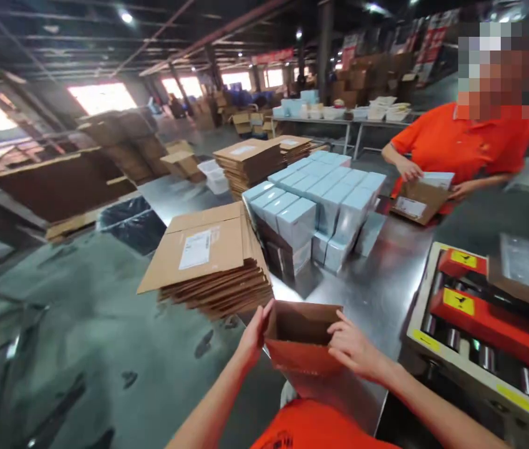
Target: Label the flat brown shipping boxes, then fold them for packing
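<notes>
The open carton [309, 358] stood between the person's two hands, in front of the torso and just at the near edge of the tabletop [388, 274]. The left hand [251, 337] pinched its left wall near the rim; the right hand [355, 346] gripped the right rim corner, fingers partly spread. Brown cardboard, it was probably light and dry to the touch, fairly stiff along the creases but ready to bow where a single wall was squeezed. The upper side edges, where both hands were, seemed the sounder hold; the middle of the front wall would likely dent. Beyond the left hand lay a stack of flattened cartons [213, 249], and ahead of both hands stood pale blue boxes [299, 215], apparently smooth and more slippery
</notes>
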